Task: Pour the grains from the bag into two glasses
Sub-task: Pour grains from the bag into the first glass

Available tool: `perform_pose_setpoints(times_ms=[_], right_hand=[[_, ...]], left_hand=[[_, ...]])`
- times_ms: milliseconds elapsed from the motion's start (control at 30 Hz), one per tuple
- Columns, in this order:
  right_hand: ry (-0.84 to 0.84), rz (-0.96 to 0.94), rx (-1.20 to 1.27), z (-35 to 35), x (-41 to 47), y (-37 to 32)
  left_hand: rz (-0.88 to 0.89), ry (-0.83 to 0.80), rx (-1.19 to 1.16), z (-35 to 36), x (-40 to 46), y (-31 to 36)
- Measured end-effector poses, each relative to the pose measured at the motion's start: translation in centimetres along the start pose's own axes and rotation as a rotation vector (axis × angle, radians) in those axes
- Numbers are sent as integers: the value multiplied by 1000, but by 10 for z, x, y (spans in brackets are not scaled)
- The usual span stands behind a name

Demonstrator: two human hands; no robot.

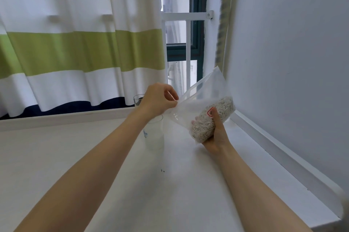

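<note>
A clear plastic bag (204,97) with pale grains (217,110) settled in its lower end is held above the white table (94,156). My right hand (215,133) grips the grain-filled bottom from below. My left hand (160,101) pinches the bag's left edge near its mouth. A tall clear glass (154,133) stands on the table just under my left wrist. A second glass (137,100) stands farther back, mostly hidden behind my left hand; something dark shows in it.
A striped curtain (75,42) in white, green and navy hangs behind the table. A window with white bars (187,42) is at the back right. A white wall with a ledge (283,156) runs along the table's right side. A few dark specks (162,170) lie on the table.
</note>
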State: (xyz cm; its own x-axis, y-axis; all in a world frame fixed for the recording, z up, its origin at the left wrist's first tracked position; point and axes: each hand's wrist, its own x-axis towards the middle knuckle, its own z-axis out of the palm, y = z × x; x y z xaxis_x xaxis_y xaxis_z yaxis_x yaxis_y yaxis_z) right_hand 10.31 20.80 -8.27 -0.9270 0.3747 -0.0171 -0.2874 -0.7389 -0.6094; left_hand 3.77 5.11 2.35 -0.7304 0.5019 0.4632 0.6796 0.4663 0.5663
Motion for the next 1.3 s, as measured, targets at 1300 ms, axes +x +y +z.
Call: perform_pose_setpoints(times_ms=[1300], right_hand=[[93,-299,-319,45,53,-31]], left_hand=[[-283,-302,-304,3,-15,-76]])
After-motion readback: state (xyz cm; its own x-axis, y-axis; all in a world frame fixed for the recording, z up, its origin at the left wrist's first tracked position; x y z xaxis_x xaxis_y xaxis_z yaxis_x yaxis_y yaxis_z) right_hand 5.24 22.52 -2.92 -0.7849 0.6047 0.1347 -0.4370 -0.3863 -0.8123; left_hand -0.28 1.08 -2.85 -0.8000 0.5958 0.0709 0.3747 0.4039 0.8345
